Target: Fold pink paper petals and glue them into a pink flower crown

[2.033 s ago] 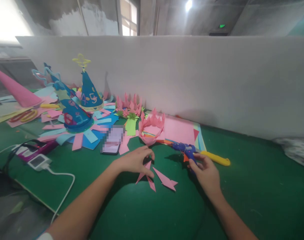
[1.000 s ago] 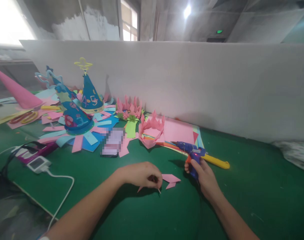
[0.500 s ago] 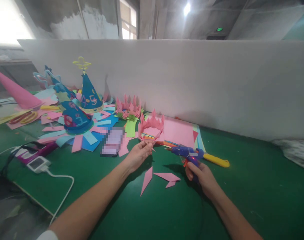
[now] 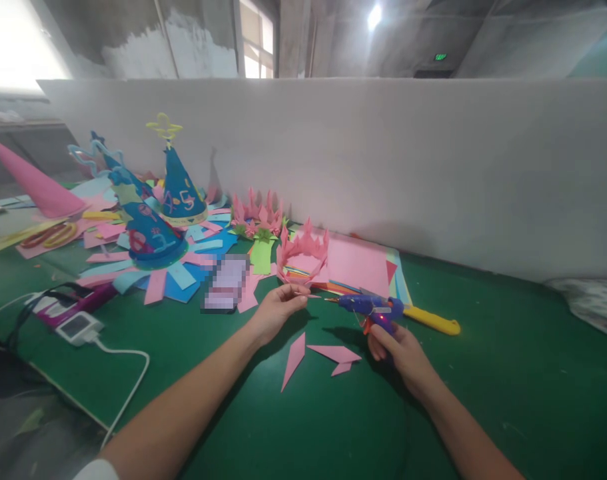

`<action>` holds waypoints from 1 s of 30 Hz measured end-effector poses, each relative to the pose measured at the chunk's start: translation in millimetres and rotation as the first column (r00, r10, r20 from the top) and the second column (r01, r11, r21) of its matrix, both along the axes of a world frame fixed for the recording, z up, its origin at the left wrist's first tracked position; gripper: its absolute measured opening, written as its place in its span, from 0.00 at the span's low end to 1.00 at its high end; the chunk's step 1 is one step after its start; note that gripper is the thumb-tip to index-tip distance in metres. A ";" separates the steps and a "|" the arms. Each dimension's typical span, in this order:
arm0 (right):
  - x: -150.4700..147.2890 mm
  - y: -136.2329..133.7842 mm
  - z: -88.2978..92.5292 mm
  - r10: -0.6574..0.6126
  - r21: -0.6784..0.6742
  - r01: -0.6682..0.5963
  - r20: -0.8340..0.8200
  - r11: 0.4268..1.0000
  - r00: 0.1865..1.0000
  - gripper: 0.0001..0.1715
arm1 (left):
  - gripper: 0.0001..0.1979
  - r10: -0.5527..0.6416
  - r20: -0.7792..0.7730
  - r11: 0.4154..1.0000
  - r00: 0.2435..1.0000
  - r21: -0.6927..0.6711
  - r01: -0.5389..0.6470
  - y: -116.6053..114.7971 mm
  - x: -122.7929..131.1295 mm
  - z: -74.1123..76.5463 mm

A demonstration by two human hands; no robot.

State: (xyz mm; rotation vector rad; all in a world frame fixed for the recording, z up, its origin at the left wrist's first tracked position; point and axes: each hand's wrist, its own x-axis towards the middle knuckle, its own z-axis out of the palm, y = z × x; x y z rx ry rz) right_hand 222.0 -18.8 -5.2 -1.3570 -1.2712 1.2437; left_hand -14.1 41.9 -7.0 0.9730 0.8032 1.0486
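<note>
My right hand (image 4: 400, 350) grips a blue glue gun (image 4: 370, 307) by its handle, nozzle pointing left, its red light on. My left hand (image 4: 276, 311) is pinched on a small thin pink piece (image 4: 303, 294) held edge-on just in front of the nozzle. Behind it stands a pink paper crown-like flower (image 4: 302, 257). On the green table (image 4: 333, 427) between my hands lie pink paper cut-outs: a long pointed one (image 4: 293, 360) and a flatter one (image 4: 336, 352) with a small scrap.
A yellow-handled tool (image 4: 430, 321) and a stack of coloured sheets (image 4: 358, 263) lie behind the gun. A phone (image 4: 226, 283), blue party hats (image 4: 148, 227), paper strips, another pink flower (image 4: 256, 215), a pink cone (image 4: 30, 180) and a charger with white cable (image 4: 78, 327) fill the left. A white partition (image 4: 408, 160) runs behind.
My left hand rose from the cut-outs on the table and now holds a small pink piece up by the crown. My right hand lifted the glue gun and levelled its nozzle towards that piece.
</note>
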 end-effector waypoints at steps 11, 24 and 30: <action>0.7 -0.7 0.1 -0.017 0.005 0.018 -0.038 1.000 0.999 0.27 | 0.15 0.008 -0.011 0.998 1.000 0.059 -0.008 -4.4 5.9 5.8; 0.4 -0.6 -1.0 -0.046 0.008 0.047 -0.054 0.999 0.997 0.26 | 0.18 0.029 -0.114 0.996 0.993 0.084 -0.020 -2.1 2.6 2.7; 2.1 -0.6 -2.9 -0.040 0.022 0.041 -0.048 0.999 0.998 0.25 | 0.18 0.010 -0.096 0.999 0.995 0.054 -0.005 -3.2 3.8 4.3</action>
